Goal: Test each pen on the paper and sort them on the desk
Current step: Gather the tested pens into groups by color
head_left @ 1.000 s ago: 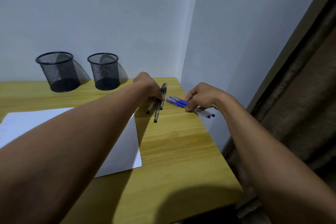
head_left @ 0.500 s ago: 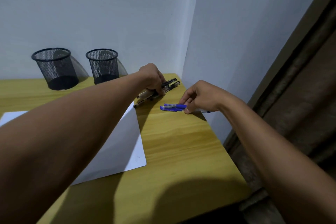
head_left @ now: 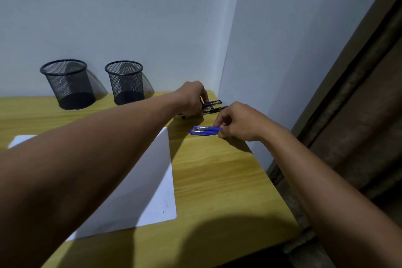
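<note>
blue pens (head_left: pixel 204 131): two, counted by their blue caps, with clear barrels behind the caps. they lie side by side, nearly parallel, caps pointing to the left. they are low over the desk (head_left: pixel 217 180) near its far right part, just past the paper's far corner. i cannot tell if they rest on the wood.
right hand (head_left: pixel 237 122): the thumb and the fingers are curled and pinch the blue pens at the barrel end, which the hand hides.
black pens (head_left: pixel 214 105): dark caps with clips, clear barrels. two caps show to the right of the hand. the hand covers the middle, so the exact number is not sure. they are at the far right corner of the desk, close to the wall, behind the blue pens.
left hand (head_left: pixel 192 99): the fingers are bent down round the black pens and hold them together.
paper (head_left: pixel 152 180): one white sheet, flat on the desk, partly under the left forearm.
mesh cups (head_left: pixel 68 84): two black wire cups, standing upright side by side at the back wall, left of the hands.
</note>
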Motion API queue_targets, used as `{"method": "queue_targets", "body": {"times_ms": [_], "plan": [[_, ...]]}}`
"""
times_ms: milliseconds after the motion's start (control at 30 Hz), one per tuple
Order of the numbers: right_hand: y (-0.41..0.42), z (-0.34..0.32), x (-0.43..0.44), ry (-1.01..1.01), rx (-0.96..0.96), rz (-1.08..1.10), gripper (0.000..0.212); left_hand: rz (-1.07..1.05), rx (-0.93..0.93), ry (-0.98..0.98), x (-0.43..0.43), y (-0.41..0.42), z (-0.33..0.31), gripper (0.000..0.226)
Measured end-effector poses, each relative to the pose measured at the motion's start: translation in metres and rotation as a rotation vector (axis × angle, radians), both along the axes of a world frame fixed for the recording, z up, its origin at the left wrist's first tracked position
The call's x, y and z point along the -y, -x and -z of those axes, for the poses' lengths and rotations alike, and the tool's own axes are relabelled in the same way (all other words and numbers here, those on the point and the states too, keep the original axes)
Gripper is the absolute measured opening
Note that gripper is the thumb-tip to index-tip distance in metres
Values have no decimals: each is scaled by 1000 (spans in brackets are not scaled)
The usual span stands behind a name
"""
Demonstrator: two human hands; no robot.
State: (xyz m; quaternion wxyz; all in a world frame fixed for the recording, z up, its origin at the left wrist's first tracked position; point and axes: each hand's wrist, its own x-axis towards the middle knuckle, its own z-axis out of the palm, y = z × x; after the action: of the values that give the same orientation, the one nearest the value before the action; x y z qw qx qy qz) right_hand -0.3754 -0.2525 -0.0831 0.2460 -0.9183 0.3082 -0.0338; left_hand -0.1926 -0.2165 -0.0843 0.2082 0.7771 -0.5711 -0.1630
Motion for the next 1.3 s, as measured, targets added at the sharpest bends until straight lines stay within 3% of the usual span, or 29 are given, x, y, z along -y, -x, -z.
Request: {"method": "queue_targets", "body": {"times_ms": [200,333,633,767,1033,1300], "plan": [[4,-6,-6,22,72,52,15,1,-34,212,-11,-3,-24,38],[2,-20,-8,-9,229,131,13,-83,-249,398,-33,-20,-51,29],[-66,-74,-54,-354,601,147,20,-280,-452,686,-111,-81,-94,27],[-116,-89,-69,-401,721,142,18,-413,-457,839,-148,-120,-107,32],[-210,-92,-75,-268,847,214,16,-684,-308,1075,-190,-182,-112,28],[-250,-74,-73,-102,746,270,19,-729,-353,980,-182,-204,-82,31]]}}
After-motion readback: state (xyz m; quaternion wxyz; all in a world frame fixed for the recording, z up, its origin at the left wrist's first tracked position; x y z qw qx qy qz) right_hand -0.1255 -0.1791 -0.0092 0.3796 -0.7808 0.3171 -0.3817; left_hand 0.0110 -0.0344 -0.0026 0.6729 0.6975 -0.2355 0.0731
